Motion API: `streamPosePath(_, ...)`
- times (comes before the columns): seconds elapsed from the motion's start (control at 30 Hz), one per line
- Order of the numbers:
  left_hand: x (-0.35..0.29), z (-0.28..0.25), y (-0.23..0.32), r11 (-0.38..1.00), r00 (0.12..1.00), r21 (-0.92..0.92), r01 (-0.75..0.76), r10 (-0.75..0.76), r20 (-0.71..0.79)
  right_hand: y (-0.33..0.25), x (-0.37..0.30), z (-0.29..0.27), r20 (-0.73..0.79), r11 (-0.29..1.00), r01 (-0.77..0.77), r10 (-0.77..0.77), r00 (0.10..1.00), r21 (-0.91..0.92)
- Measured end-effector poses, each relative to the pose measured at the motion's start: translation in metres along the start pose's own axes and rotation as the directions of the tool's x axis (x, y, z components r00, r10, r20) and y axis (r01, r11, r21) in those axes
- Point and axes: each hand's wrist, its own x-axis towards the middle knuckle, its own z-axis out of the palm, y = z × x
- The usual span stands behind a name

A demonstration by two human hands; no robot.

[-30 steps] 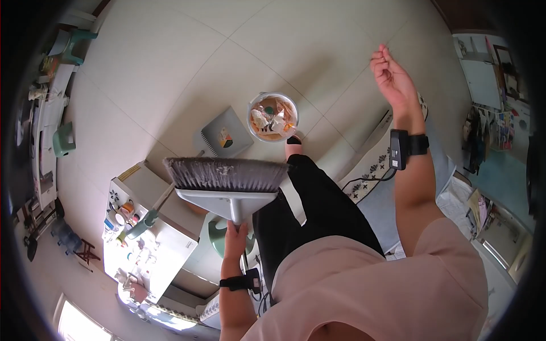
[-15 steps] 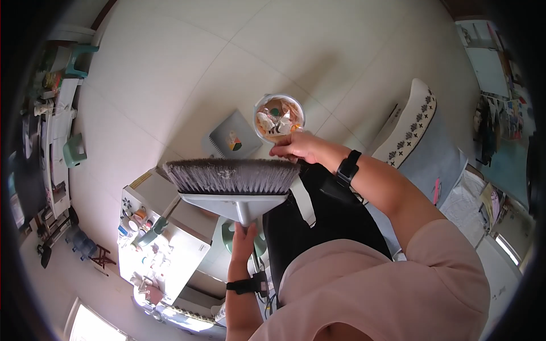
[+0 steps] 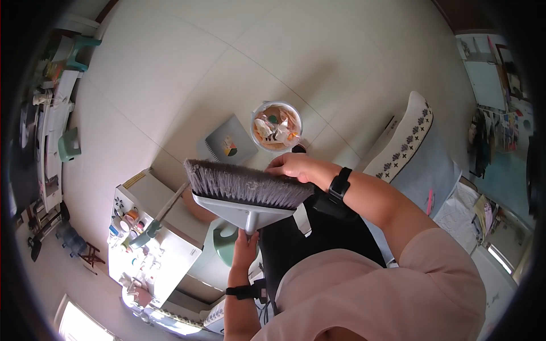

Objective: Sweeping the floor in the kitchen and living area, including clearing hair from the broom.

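My left hand is closed round the grey handle of a broom, just below its head. The head is turned up, with its dark grey bristles pointing away from me and bits of pale lint among them. At the bristles' far edge my right hand pinches with thumb and fingers; the fingertips are partly hidden. Beyond that hand stands a round waste bin holding crumpled wrappers and other rubbish. To its left a grey dustpan lies on the floor with a coloured sticker on it.
A white table crowded with cups and small items stands at the left. A green stool is beside my left forearm. To the right is a blue-grey sofa with a patterned cream edge. Pale tiles cover the floor.
My right hand has come back from the bin's near rim to the bristles. The broom head has shifted slightly right and tilted, its right end lower.
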Motion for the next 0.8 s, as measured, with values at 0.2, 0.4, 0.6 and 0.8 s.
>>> streamPosePath(0.2, 0.018, 0.006, -0.022, 0.997, 0.998, -0.034, 0.063, -0.063, 0.006, 0.017, 0.039, -0.029, -0.237, 0.945, 0.154, -0.085, 0.968, 0.290)
streamPosePath(0.4, 0.020, 0.010, -0.083, 0.979, 0.980, -0.060, 0.195, -0.197, -0.029, 0.012, 0.106, -0.113, -0.407, 0.873, 0.297, -0.128, 0.904, 0.386)
streamPosePath(0.6, 0.022, 0.013, -0.147, 0.948, 0.935, 0.052, 0.314, -0.300, -0.189, 0.026, 0.174, -0.139, -0.365, 0.905, 0.221, -0.081, 0.928, 0.362)
streamPosePath(0.8, 0.024, 0.013, -0.167, 0.941, 0.949, 0.207, 0.268, -0.221, -0.223, 0.045, 0.193, -0.111, -0.466, 0.991, 0.106, -0.057, 0.883, 0.079)
